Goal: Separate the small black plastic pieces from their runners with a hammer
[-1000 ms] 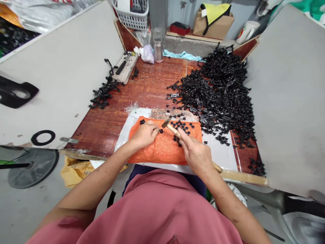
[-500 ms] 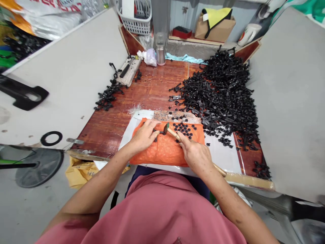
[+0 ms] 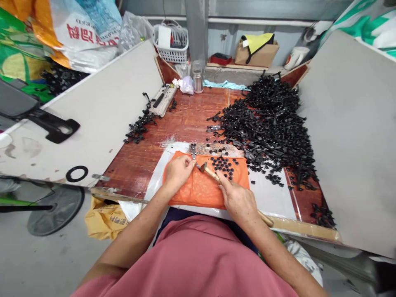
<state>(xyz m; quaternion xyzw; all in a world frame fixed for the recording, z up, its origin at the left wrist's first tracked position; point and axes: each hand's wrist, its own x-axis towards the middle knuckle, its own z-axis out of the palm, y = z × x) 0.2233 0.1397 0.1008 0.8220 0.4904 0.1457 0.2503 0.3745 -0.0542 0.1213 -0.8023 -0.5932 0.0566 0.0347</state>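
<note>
My right hand (image 3: pixel 239 196) is wrapped round the wooden handle of a small hammer (image 3: pixel 213 174), whose dark metal head lies low over an orange cloth pad (image 3: pixel 198 196). On the pad's left half, my left hand (image 3: pixel 178 171) pinches a small black part with shiny dots (image 3: pixel 193 151), which stands up beyond the fingertips. A thin bit of the part reaches towards the hammer head; whether they touch I cannot tell. Several round black pieces (image 3: pixel 224 165) lie on the pad just past the hammer. A speckled stone slab (image 3: pixel 216 149) shows behind the pad.
A large heap of black parts (image 3: pixel 269 111) covers the table's right side. A smaller pile (image 3: pixel 140 126) lies at the left, near a board (image 3: pixel 162 101) with a dark-handled tool. Grey panels (image 3: pixel 349 136) flank the table. A metal cup (image 3: pixel 197 80) and a white basket (image 3: pixel 171 51) stand behind.
My left hand has turned from lying spread on the pad to a pinch, and the dotted black part now stands up from it. The hammer stays in my right hand. The camera view has tilted up.
</note>
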